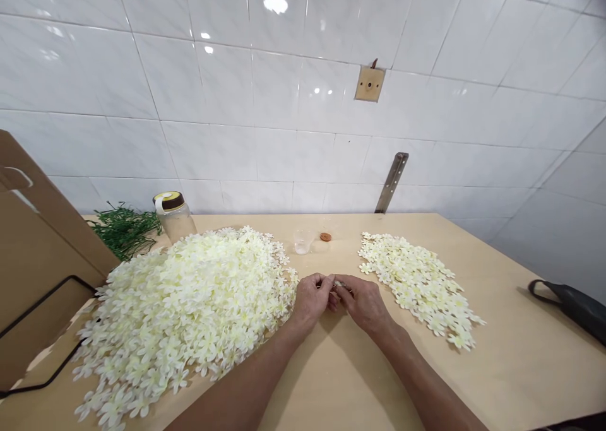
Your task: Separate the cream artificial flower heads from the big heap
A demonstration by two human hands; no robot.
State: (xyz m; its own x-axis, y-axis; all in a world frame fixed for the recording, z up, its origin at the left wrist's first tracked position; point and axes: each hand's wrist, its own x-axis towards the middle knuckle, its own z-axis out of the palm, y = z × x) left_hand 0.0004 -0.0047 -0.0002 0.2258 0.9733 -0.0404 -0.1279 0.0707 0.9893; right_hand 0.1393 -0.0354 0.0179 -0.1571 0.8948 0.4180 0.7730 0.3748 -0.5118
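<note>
My left hand (312, 298) and my right hand (362, 300) meet above the middle of the table, fingertips pinched together. A sliver of a white-yellow artificial flower (339, 284) shows at the right fingertips; the fingers cover most of it. What the left fingertips pinch is hidden. A large heap of loose artificial flowers (189, 292) lies left of my left hand, close to its wrist. To the right of my right hand spreads a smaller, flatter group of the same flowers (421, 283). Just beyond my hands stand a small clear cup (302, 242) and a reddish-brown oval piece (325, 236).
Behind the big heap are a clear jar with a brown-yellow lid (174, 216) and green plastic stems (124, 229). A cardboard box (52, 254) and black wire frame (47, 298) stand left. A black strapped object (575, 305) lies right. Tiled wall (274, 153) closes the back.
</note>
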